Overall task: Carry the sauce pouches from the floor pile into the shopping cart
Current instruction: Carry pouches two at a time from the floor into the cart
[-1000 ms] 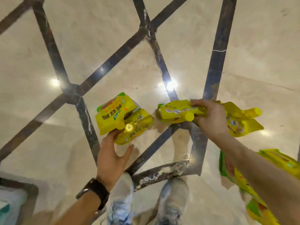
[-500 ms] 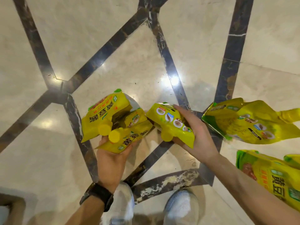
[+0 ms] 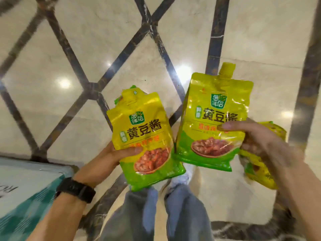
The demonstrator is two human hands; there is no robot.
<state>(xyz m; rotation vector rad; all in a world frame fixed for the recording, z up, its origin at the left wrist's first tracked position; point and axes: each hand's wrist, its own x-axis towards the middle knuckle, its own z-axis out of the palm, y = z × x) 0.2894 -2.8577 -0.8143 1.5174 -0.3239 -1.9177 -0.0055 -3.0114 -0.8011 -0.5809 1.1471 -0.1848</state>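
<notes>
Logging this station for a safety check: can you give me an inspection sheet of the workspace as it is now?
Surface: pale marble floor with dark inlay strips, glossy.
Job's things: left pouch and right pouch, yellow, upright, fronts to camera; third pouch behind the right hand, blurred. Cart not in view.
Clutter: teal-and-white panel at lower left.
Hands: left hand grips left pouch; right hand grips right pouch.
Cables: nothing seen.
Surroundings: wearer's jeans, watch on left wrist.
</notes>
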